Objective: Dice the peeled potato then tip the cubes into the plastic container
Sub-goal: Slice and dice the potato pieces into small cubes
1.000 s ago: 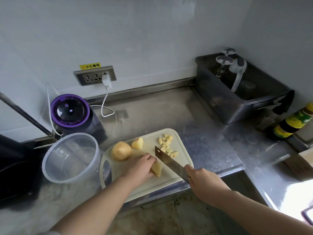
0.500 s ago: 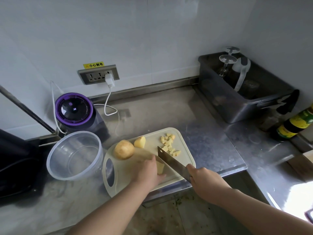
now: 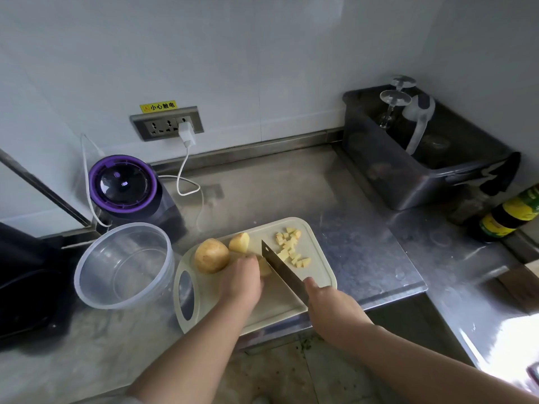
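Nearest me, my right hand [image 3: 329, 304] grips the knife [image 3: 280, 266], its blade set against the pale potato piece [image 3: 264, 267] that my left hand [image 3: 242, 279] curls over and pins to the cutting board [image 3: 319, 277]. I judge I am mid-dice, and the next stroke wants a straight downward cut clear of that hand. Beyond, small yellow cubes [image 3: 290, 247] lie right of the blade, two larger chunks [image 3: 211, 255] wait left, and the plastic container [image 3: 87, 287] beside the board holds none yet.
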`<control>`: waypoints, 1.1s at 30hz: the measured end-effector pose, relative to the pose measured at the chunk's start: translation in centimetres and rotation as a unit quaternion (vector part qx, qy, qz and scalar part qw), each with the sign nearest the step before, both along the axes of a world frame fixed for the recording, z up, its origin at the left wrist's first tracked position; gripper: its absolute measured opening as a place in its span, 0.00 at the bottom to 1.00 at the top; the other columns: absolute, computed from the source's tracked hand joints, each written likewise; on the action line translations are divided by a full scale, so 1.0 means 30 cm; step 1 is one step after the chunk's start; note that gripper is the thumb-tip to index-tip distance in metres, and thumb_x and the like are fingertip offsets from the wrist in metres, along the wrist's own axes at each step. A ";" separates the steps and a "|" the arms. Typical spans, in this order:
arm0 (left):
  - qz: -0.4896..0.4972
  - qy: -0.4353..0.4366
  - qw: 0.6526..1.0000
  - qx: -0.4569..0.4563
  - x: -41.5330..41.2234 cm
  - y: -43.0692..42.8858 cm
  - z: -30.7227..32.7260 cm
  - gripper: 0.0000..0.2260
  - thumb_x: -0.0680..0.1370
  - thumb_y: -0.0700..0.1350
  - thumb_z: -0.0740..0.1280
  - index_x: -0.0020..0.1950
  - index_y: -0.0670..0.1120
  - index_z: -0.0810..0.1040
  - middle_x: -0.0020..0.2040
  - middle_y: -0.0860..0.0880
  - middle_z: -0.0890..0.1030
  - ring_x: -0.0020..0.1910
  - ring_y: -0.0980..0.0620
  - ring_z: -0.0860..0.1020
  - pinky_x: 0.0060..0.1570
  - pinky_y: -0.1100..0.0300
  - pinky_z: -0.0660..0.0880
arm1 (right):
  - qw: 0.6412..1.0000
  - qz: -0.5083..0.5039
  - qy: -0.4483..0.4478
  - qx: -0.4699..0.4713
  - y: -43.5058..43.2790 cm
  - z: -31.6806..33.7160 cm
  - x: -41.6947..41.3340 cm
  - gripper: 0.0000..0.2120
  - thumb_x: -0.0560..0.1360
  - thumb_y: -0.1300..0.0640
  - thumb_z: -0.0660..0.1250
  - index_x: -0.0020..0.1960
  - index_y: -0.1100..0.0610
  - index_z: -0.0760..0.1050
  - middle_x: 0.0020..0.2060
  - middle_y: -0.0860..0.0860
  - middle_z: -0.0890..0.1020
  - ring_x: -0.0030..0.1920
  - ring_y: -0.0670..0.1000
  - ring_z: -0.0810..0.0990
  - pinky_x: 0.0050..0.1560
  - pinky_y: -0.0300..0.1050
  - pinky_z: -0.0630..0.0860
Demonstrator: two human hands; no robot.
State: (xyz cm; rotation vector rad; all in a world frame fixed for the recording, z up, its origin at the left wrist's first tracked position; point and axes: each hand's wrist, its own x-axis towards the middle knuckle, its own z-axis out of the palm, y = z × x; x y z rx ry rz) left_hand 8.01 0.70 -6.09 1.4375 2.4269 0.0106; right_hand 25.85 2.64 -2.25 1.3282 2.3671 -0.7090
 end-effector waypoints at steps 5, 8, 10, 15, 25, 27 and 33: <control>0.036 -0.009 0.999 0.007 0.012 0.006 -0.002 0.09 0.77 0.44 0.66 0.56 0.46 0.75 0.51 0.47 0.81 0.50 0.46 0.80 0.40 0.56 0.73 | 1.000 -0.013 0.015 -0.016 -0.028 -0.010 -0.037 0.25 0.80 0.60 0.63 0.72 0.51 0.57 0.36 0.46 0.70 0.33 0.45 0.74 0.27 0.34 0.68; 0.056 -0.025 0.998 0.009 0.018 0.008 0.004 0.08 0.77 0.44 0.66 0.56 0.46 0.75 0.52 0.47 0.80 0.51 0.46 0.80 0.39 0.57 0.71 | 1.000 -0.013 0.018 -0.010 -0.029 -0.007 -0.042 0.25 0.80 0.60 0.64 0.72 0.51 0.57 0.36 0.45 0.69 0.32 0.45 0.73 0.28 0.35 0.68; 0.069 -0.047 0.996 0.009 0.021 0.008 0.008 0.07 0.77 0.44 0.65 0.54 0.47 0.76 0.50 0.48 0.80 0.50 0.46 0.80 0.38 0.57 0.71 | 1.000 -0.014 0.018 -0.002 -0.017 -0.005 -0.041 0.24 0.80 0.61 0.64 0.71 0.51 0.57 0.36 0.46 0.70 0.32 0.45 0.73 0.30 0.34 0.70; 0.121 -0.168 0.978 0.040 0.010 0.020 0.010 0.12 0.77 0.50 0.65 0.36 0.47 0.73 0.35 0.50 0.76 0.38 0.47 0.76 0.30 0.60 0.64 | 1.000 -0.020 0.014 0.015 0.003 -0.005 -0.042 0.23 0.79 0.65 0.61 0.70 0.53 0.57 0.36 0.47 0.71 0.32 0.46 0.73 0.32 0.38 0.72; 0.156 -0.218 0.961 0.074 0.016 0.016 0.001 0.09 0.76 0.44 0.65 0.40 0.43 0.82 0.39 0.46 0.82 0.40 0.46 0.78 0.33 0.62 0.66 | 1.000 0.006 -0.001 0.012 0.005 0.003 -0.023 0.25 0.79 0.63 0.64 0.71 0.52 0.57 0.36 0.46 0.70 0.34 0.47 0.76 0.32 0.36 0.72; 0.162 -0.228 0.958 0.067 0.013 0.018 0.005 0.09 0.76 0.44 0.65 0.40 0.43 0.82 0.36 0.47 0.81 0.39 0.47 0.78 0.31 0.62 0.65 | 1.000 0.005 -0.003 0.008 0.010 0.009 -0.025 0.25 0.79 0.63 0.63 0.71 0.52 0.57 0.38 0.47 0.72 0.36 0.47 0.77 0.36 0.39 0.76; 0.197 -0.261 0.943 0.057 0.011 0.024 -0.007 0.07 0.75 0.45 0.66 0.44 0.44 0.82 0.42 0.46 0.83 0.45 0.46 0.80 0.36 0.62 0.67 | 0.999 0.001 0.017 0.046 0.007 0.040 -0.022 0.28 0.79 0.68 0.57 0.74 0.55 0.52 0.33 0.47 0.69 0.31 0.47 0.72 0.36 0.43 0.73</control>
